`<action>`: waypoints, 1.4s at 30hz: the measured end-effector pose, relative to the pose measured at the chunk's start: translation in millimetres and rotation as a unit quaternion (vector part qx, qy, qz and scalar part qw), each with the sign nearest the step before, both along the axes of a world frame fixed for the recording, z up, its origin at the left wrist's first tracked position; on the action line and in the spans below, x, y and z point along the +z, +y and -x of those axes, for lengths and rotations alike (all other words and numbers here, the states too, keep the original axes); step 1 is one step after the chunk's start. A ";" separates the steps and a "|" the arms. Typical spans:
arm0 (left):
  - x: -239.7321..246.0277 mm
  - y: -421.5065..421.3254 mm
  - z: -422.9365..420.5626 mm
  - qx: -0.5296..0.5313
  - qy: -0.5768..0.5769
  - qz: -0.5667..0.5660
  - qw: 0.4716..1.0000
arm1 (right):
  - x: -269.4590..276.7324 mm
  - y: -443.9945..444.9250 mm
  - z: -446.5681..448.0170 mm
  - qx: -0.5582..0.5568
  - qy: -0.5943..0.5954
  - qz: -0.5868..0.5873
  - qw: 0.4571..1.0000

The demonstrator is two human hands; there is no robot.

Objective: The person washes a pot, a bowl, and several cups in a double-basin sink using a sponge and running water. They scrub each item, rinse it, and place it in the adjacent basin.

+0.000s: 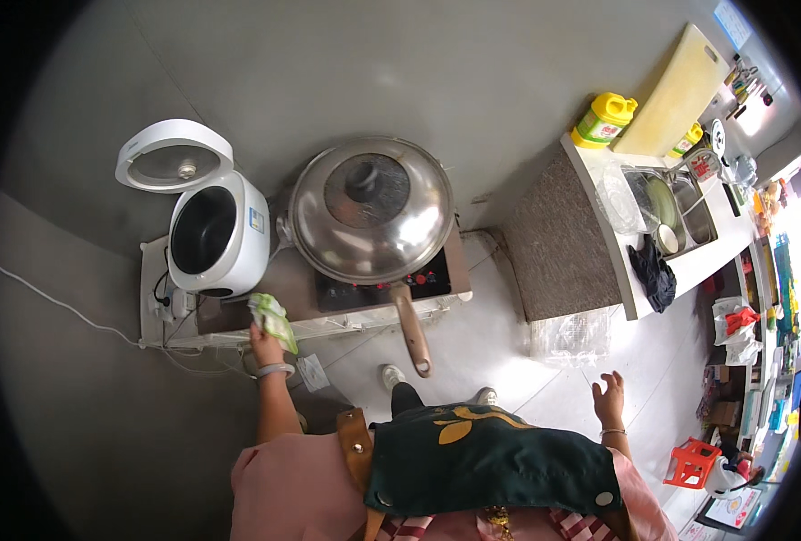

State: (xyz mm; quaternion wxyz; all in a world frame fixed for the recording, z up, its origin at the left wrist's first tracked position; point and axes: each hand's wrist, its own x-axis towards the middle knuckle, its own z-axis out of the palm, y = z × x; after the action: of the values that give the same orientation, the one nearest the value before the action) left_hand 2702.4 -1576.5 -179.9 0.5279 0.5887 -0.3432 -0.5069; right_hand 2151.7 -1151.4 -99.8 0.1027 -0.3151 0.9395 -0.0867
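My left hand (265,345) grips a green and white cloth (273,320) at the front edge of the low stand, just below the rice cooker. The white rice cooker (252,233) has its lid (176,154) raised, and its dark inner pot (204,230) shows. To its right, a long-handled pan (412,331) under a domed metal lid (380,209) rests on a black induction cooktop (333,294) with red lights lit. The lid hides what the pan holds. My right hand (609,399) hangs over the floor at the right, fingers apart and holding nothing.
A counter (617,243) at the right bears a sink (701,209), yellow detergent jugs (602,122), a cutting board (674,95) and a black plastic bag (653,274). Below are a clear plastic crate (569,338) and a red stool (693,463). A white cord (62,299) trails at the left.
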 end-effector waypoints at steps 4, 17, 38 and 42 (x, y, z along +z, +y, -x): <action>91.3 73.1 82.3 -0.092 0.186 0.180 0.962 | 4.4 -20.8 14.7 0.028 -0.190 0.136 0.972; 163.5 205.8 386.4 -0.658 -0.130 0.111 0.734 | 50.0 -39.0 22.9 -0.065 -0.742 0.289 0.601; 204.0 -133.8 274.4 -0.330 -0.753 0.119 0.557 | 16.7 -30.4 4.3 -0.269 -0.524 0.389 0.708; 206.1 -147.8 258.6 -0.334 -0.722 0.147 0.588 | 17.2 -30.0 3.3 -0.260 -0.510 0.398 0.717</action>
State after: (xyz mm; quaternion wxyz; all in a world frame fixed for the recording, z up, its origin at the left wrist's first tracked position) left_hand 2443.9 -1724.4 26.2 -0.0202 0.5200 -0.8539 0.0017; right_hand 2148.4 -1181.3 -82.6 0.4053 0.0212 0.6685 -0.6232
